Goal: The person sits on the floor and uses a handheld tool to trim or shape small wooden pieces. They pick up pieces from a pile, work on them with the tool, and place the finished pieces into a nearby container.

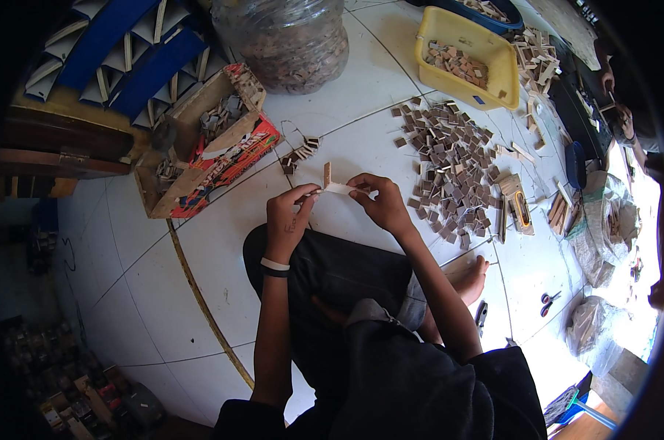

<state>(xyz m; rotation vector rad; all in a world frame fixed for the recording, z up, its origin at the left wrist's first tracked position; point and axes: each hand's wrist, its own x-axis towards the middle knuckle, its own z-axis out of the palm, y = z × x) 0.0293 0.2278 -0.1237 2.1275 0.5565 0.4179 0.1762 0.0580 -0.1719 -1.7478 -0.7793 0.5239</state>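
Observation:
Over my lap, my left hand (291, 214) pinches the left end of a small piece with an upright light-brown wooden tile (327, 173). My right hand (382, 202) grips the right end of a pale strip (338, 188) that runs between both hands and meets the base of the tile. The fingertips cover where the parts join. Just beyond my left hand lies a small cluster of brown tiles with pale edges (297, 155). To the right of my right hand spreads a big heap of small dark-brown square tiles (449, 165), some with thin sticks.
A red patterned box (233, 158) with metal-grey pieces stands at left. Behind are a clear plastic bag of pieces (288, 51) and a yellow tub (427, 66). A yellow-handled tool (521, 209), scissors (547, 302) and sacks lie at right. Another person's hands (624, 117) work at far right.

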